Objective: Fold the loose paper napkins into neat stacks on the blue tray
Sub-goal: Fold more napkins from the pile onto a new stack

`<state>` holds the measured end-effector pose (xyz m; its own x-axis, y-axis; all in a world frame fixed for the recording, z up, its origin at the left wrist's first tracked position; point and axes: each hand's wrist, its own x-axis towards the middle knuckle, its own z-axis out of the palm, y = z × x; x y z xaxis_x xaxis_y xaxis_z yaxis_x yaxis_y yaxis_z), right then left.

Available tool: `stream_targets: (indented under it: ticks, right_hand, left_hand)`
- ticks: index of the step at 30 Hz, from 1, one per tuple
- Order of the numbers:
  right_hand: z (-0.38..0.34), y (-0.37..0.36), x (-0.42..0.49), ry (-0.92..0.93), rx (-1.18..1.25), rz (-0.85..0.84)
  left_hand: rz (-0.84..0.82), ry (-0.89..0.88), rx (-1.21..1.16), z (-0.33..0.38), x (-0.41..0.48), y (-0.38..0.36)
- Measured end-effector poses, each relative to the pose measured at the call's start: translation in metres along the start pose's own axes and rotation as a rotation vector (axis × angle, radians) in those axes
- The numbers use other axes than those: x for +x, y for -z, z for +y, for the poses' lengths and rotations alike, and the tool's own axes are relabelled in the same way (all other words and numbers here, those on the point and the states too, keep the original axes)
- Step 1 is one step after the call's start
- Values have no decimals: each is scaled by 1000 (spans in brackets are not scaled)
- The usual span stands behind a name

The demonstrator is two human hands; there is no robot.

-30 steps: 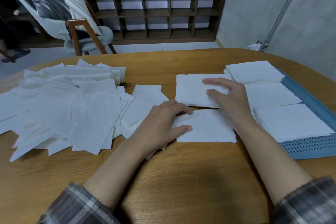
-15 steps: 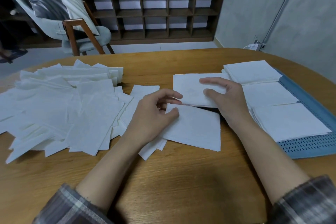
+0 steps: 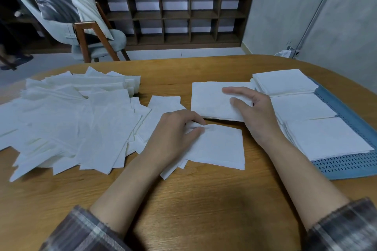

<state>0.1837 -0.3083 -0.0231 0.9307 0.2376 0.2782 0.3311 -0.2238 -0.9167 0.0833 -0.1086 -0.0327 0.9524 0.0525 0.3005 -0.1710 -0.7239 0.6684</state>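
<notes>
Wooden desk (image 3: 204,210): loose napkins (image 3: 71,120) sprawl at its left edge; a blue tray (image 3: 350,167) bearing three finished stacks (image 3: 326,138) sits at its right edge. Mid-desk, the right hand (image 3: 255,114), grip apart, rests on a forming stack (image 3: 210,100), likely steadying it. The left hand (image 3: 175,134) has its grip pinched on one napkin (image 3: 220,146), probably for folding.

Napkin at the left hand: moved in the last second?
Yes. The napkin slid left and skewed relative to the stack behind it; the left hand pinches its edge.

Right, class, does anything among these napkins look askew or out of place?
The folded napkin that the left hand pinches lies skewed, its edges not parallel to the small stack under the right hand. The three stacks on the blue tray look square.
</notes>
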Motion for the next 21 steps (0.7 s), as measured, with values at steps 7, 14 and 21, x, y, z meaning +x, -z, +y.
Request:
stream_targets:
  ticks: [7,14,21]
  right_hand:
    - [3,0,1,-11,92,-19]
    - [-2,-1,3,-141,385,-88]
    - [-6,-7,-9,-143,439,-259]
  left_hand:
    - [30,-144,-53,1,1,4]
    - [158,32,-337,0,5,9]
    - [361,104,-421,-4,7,9]
